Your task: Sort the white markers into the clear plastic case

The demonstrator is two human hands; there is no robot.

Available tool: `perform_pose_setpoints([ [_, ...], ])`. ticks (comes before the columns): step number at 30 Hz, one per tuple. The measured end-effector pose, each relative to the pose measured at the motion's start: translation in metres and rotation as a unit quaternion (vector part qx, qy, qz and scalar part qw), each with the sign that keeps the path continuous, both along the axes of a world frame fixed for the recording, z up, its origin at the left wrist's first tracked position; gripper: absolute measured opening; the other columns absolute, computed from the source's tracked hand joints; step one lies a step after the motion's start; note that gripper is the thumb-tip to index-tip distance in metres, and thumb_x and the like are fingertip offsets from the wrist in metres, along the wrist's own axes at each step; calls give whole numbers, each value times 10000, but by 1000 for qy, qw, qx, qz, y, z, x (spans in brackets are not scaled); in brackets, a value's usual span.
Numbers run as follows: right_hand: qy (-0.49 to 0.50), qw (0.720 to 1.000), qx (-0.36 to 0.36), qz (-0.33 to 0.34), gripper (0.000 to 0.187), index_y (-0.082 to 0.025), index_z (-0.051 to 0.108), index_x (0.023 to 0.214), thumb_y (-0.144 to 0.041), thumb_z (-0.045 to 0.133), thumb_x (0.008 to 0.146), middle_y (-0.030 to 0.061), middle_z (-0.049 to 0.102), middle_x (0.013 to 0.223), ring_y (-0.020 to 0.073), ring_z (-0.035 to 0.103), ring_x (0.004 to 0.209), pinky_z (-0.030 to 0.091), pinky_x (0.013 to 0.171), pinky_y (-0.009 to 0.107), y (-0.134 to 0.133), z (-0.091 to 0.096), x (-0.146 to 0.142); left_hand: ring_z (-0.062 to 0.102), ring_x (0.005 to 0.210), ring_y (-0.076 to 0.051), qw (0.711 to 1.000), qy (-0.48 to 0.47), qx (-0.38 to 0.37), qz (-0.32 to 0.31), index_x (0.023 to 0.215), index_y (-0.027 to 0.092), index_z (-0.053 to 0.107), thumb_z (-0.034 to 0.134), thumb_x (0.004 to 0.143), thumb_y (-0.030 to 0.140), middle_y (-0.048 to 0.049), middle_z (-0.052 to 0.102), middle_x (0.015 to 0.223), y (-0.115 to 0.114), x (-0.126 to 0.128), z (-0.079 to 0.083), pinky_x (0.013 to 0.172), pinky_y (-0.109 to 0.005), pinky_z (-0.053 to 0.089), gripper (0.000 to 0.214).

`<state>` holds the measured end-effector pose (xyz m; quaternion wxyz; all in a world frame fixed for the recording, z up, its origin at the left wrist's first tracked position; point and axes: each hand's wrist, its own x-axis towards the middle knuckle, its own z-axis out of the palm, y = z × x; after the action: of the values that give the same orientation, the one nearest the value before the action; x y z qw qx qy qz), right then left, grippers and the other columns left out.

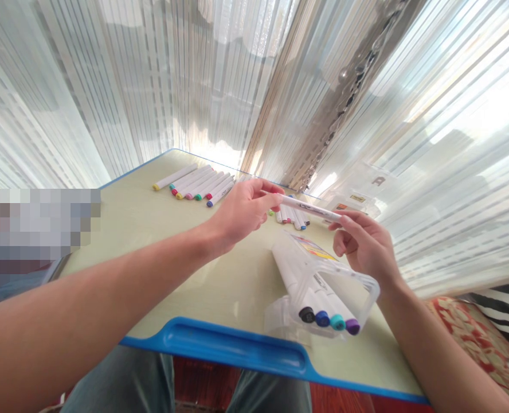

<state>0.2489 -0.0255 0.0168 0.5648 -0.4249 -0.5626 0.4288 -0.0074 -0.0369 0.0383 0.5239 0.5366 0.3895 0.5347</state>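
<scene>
A white marker (310, 207) is held up level above the table between both hands. My left hand (248, 209) pinches its left end, where the fingers hide the tip. At the other end, my right hand (364, 241) grips it between thumb and fingers. Below my right hand a clear plastic case (372, 292) lies on its side, with several white markers in it; their black, blue, teal and purple caps face me. Beyond my left hand a row of white markers (194, 182) with coloured ends lies on the table. A smaller group of markers (293, 218) lies behind the held one.
The pale green table (194, 269) has a blue rim with a moulded pen tray (237, 347) at the near edge. A transparent container (357, 186) with labels stands at the back right. Sheer striped curtains (129, 86) hang behind the table.
</scene>
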Motion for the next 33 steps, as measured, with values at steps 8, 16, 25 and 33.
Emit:
perform_pose_setpoints([
  [8, -7, 999, 33, 19, 195, -225, 775, 1031, -225, 784, 836, 33, 741, 812, 60, 532, 405, 383, 382, 211, -10, 4, -4, 389, 417, -36, 999, -11, -44, 13, 953, 133, 656, 602, 886, 149, -23, 605, 771, 6, -2, -4, 394, -205, 257, 88],
  [16, -15, 998, 61, 30, 198, -229, 775, 1043, -206, 746, 849, 29, 747, 882, 62, 540, 410, 367, 392, 237, -12, 6, -6, 413, 426, -47, 983, -114, -143, 18, 905, 116, 634, 509, 894, 73, 9, 505, 721, 14, -7, -5, 380, -176, 301, 132],
  [25, -36, 998, 54, 29, 174, -209, 757, 1026, -221, 707, 860, 18, 726, 868, 60, 546, 424, 393, 418, 239, -8, 4, -4, 415, 415, -71, 964, -180, -195, 2, 842, 112, 629, 469, 855, 30, 2, 490, 635, 14, -10, 2, 357, -174, 302, 180],
  [33, -63, 996, 53, 33, 173, -195, 743, 1029, -261, 710, 872, 12, 713, 861, 58, 540, 437, 385, 437, 245, -7, 2, -3, 407, 424, -77, 959, -188, -213, -9, 853, 121, 631, 489, 817, 36, 7, 459, 611, 10, -9, 3, 371, -172, 293, 169],
])
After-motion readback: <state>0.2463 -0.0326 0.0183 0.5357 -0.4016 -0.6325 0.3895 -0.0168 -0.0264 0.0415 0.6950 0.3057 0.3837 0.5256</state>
